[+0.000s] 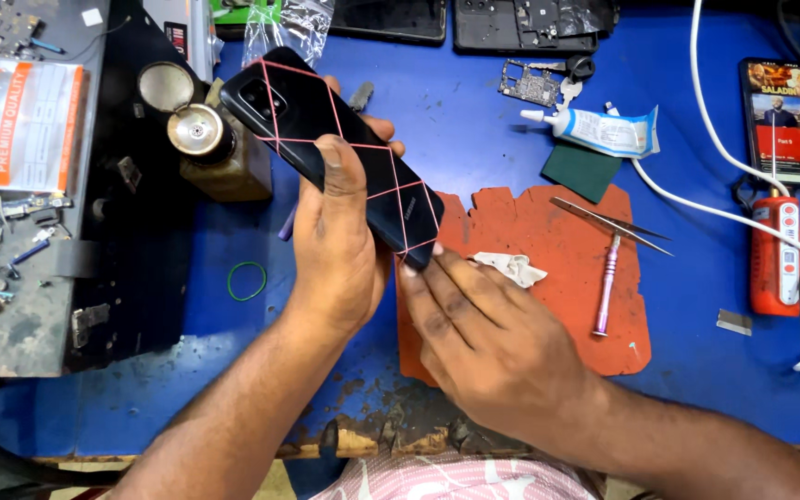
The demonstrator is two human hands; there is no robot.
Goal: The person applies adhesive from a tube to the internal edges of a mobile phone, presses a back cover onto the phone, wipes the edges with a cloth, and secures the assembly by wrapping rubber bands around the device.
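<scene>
Both hands work over a worn blue table point(474, 139). The left hand point(331, 250) has its fingers clamped around a black phone point(335, 148), back side up, thumb pressed on it. Pink rubber bands point(377, 145) already cross the phone in several places. The right hand point(483, 333) has its fingers close together, tips touching the phone's near end, where the bands meet. It looks like the wrapping is mostly done. A green rubber band point(247, 281) lies unused to the left. Tweezers point(611, 222) and a small screwdriver point(606, 287) rest on the orange mat point(548, 324) at right, with a glue tube point(594, 130) farther off.
</scene>
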